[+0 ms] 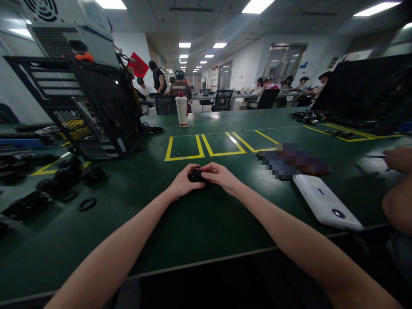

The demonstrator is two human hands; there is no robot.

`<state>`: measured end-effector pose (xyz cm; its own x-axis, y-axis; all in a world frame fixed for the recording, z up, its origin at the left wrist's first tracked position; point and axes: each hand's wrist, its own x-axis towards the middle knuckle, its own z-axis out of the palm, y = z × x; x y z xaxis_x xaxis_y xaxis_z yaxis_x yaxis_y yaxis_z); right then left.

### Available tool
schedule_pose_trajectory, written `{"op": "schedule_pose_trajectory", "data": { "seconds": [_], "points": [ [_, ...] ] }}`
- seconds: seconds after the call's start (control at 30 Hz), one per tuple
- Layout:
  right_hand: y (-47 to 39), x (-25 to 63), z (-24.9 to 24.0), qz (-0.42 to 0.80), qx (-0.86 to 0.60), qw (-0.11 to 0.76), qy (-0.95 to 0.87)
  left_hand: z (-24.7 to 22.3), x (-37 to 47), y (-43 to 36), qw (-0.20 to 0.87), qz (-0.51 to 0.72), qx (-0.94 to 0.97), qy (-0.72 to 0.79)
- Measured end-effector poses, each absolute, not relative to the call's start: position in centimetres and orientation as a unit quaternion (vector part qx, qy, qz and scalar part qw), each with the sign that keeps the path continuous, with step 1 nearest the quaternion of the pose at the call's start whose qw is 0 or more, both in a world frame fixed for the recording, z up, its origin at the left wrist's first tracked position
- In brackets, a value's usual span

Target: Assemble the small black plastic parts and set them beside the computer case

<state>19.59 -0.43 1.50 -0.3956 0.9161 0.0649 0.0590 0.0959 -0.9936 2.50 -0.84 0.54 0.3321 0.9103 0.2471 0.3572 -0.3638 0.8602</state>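
A small, round black part (195, 176) is held between both hands, low over the green table; its exact kind cannot be made out. My left hand (185, 182) curls around it from the left, thumb below and fingers above. From the right, the fingertips of my right hand (222, 177) pinch its near end. Much of the part is hidden by the fingers. A black ring (87, 204) lies flat on the table off to the left, beside several dark parts (61, 178).
An open black computer case (96, 107) stands at the left. Yellow tape rectangles (184, 159) and a white cup (182, 112) lie ahead. At right are a white device (326, 201), a black monitor (363, 90) and a neighbour's hand (399, 159) with a thin tool.
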Motion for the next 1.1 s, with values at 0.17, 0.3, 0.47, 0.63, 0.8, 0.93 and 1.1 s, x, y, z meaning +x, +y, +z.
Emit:
{"op": "schedule_pose_trajectory", "data": {
  "seconds": [0.17,0.3,0.47,0.63,0.8,0.93,1.1],
  "points": [
    [-0.23,19.33,1.6,0.544,-0.397,0.399,-0.622,0.52,2.47,-0.87,0.365,0.379,0.732,0.433],
    [-0.72,19.4,2.11,0.547,-0.391,0.384,-0.633,0.3,2.46,-0.81,0.367,0.385,0.73,0.429],
    [-1.07,19.36,2.38,0.542,-0.383,0.387,-0.64,0.18,2.39,-0.75,0.369,0.388,0.728,0.428],
    [-0.46,19.31,1.77,0.537,-0.4,0.397,-0.628,0.3,2.21,-0.79,0.373,0.386,0.727,0.429],
    [-0.33,19.61,1.54,0.541,-0.386,0.372,-0.648,0.29,2.28,-0.81,0.371,0.397,0.721,0.43],
    [-0.55,19.5,1.69,0.536,-0.379,0.39,-0.646,0.32,2.3,-0.88,0.377,0.394,0.717,0.434],
    [-0.48,19.25,1.62,0.538,-0.388,0.399,-0.633,0.31,2.07,-0.95,0.371,0.387,0.725,0.431]
  ]
}}
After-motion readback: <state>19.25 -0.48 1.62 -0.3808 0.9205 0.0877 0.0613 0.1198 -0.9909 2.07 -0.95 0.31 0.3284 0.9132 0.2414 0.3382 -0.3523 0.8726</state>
